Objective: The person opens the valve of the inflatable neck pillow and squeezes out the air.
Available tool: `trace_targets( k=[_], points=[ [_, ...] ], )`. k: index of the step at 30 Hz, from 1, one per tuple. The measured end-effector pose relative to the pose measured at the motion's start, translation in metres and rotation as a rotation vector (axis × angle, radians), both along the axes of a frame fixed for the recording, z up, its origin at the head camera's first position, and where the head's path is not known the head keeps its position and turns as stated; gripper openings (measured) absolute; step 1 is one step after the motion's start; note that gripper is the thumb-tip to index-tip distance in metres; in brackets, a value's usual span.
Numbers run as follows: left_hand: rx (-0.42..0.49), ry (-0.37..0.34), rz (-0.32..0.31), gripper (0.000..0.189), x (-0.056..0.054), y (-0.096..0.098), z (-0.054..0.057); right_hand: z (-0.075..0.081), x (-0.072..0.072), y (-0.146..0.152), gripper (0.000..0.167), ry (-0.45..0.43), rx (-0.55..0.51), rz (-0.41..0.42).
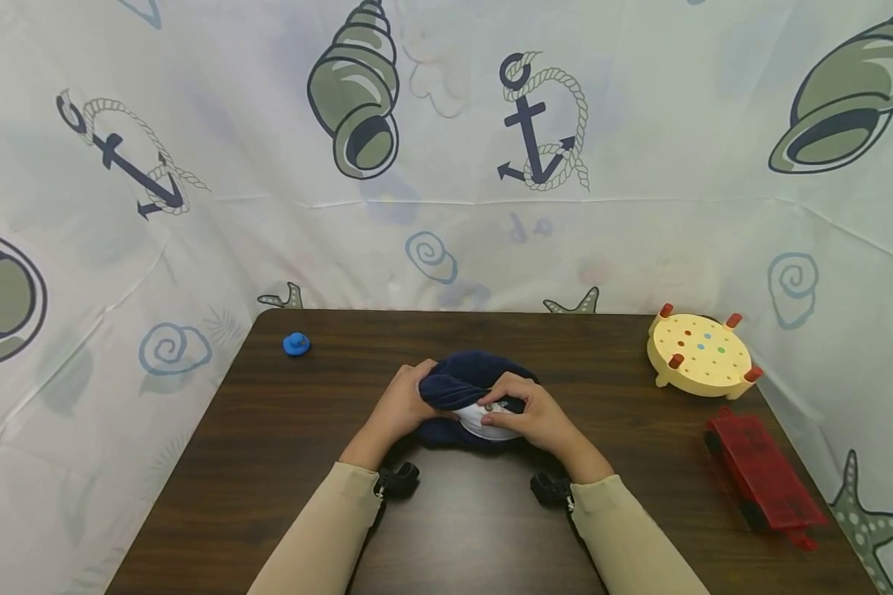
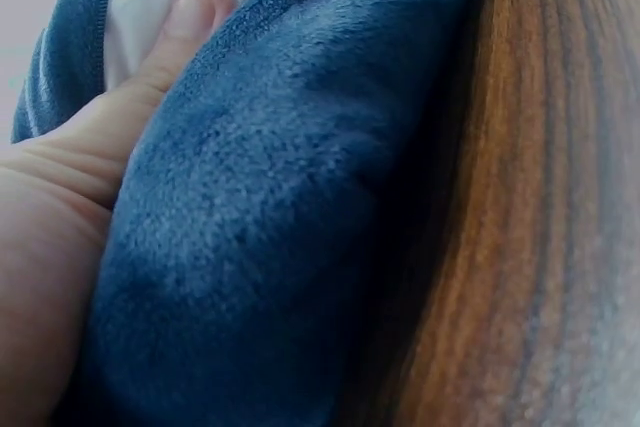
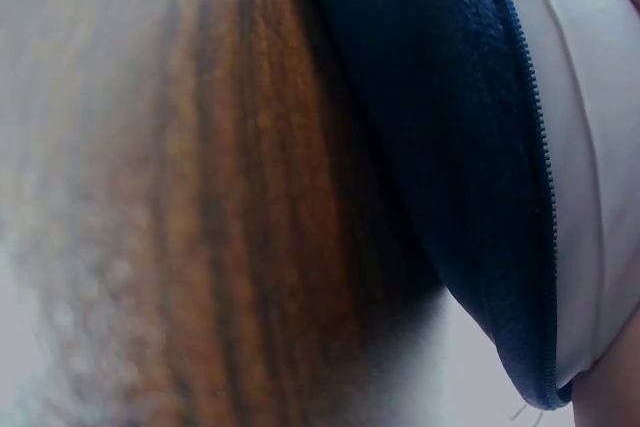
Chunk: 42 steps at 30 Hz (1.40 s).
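Note:
A navy plush pillow (image 1: 476, 372) with a zippered opening lies on the table in front of me. Smooth white inner material (image 1: 484, 423) shows through the gap, and the zipper teeth (image 3: 540, 137) run along its edge in the right wrist view. My left hand (image 1: 404, 406) grips the pillow's left side, its thumb (image 2: 190, 22) reaching in against the white material. With thumb and forefinger, my right hand (image 1: 533, 415) pinches the white material at the opening. Only bits of the right hand show at the edge of its wrist view.
A small blue toy (image 1: 296, 344) sits at the table's far left. At the right stand a round yellow pegged toy (image 1: 703, 351) with coloured dots and a translucent red wagon-like toy (image 1: 766, 471). A printed sheet (image 1: 446, 165) hangs behind the wooden table (image 1: 268, 463).

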<state>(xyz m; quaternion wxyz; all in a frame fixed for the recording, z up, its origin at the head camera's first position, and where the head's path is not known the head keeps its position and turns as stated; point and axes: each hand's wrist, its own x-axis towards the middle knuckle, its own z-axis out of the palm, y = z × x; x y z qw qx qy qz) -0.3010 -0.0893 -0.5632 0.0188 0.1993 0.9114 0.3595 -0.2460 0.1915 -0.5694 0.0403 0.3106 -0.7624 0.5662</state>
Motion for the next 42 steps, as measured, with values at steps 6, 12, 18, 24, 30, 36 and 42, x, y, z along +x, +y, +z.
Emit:
trace_targets(
  k=[6,12,18,24,30,36,42],
  points=[
    [-0.012,-0.010,-0.002,0.084,0.0004,0.0010,0.0010,0.0018,0.0008,0.0010,0.028,0.001,0.014,-0.005],
    [-0.004,-0.030,-0.010,0.103,-0.0013,0.0005,0.0005,0.0018,0.0001,0.0006,0.025,0.004,0.006,-0.001],
    [-0.009,-0.023,0.006,0.130,0.0007,-0.0011,-0.0011,-0.0025,-0.0004,-0.0005,0.025,0.013,-0.020,0.000],
    [-0.019,0.023,-0.025,0.121,0.0018,-0.0007,-0.0009,-0.0008,0.0023,-0.0016,0.023,-0.003,-0.035,-0.012],
    [-0.026,0.039,-0.035,0.121,0.0016,0.0001,-0.0028,-0.0018,0.0037,-0.0004,0.021,-0.029,-0.012,-0.021],
    [-0.004,0.049,-0.045,0.119,0.0021,-0.0001,-0.0028,-0.0020,0.0029,0.0004,0.018,-0.028,-0.001,-0.022],
    [-0.004,0.035,-0.040,0.119,0.0028,-0.0005,-0.0026,-0.0005,0.0020,-0.0004,0.017,0.002,0.001,-0.007]
  ],
)
